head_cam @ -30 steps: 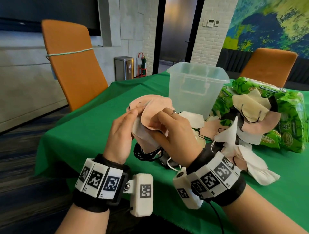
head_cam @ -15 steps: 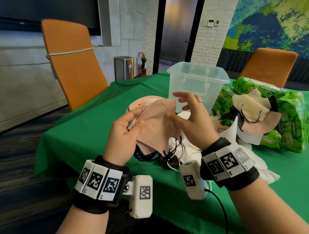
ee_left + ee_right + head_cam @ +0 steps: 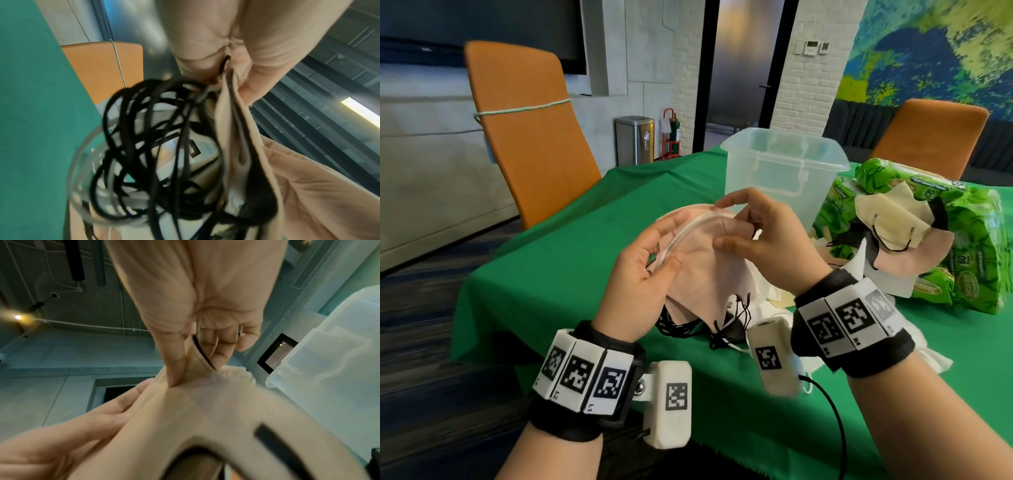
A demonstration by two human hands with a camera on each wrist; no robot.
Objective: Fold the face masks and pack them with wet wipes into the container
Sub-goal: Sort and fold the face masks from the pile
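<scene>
Head view, my hold: my left hand and right hand both pinch a pink face mask in the air, just in front of the container.
Head view, risk: I judge the soft cloth may spring open if either pinch slackens, since the fold is not yet pressed flat.
Head view, straps: black ear loops hang off the mask's low edge toward the counter; they could snag on the loose masks right of the container.
Head view, materials: the container is cloudy, stiff plastic, open-topped; the wet wipes packs, right of it, are glossy green film with other masks draped over them.
Left wrist view, hold: my fingers are clamped on layered pink cloth edges.
Left wrist view, tangle: a knot of thin black loops dangles, blurred; pulling could tighten it.
Right wrist view, hold: my thumb and fingers nip the mask's edge, a black strap caught between them.
Right wrist view, texture: matte, thin, creasing cloth; the container wall stands beside it.
</scene>
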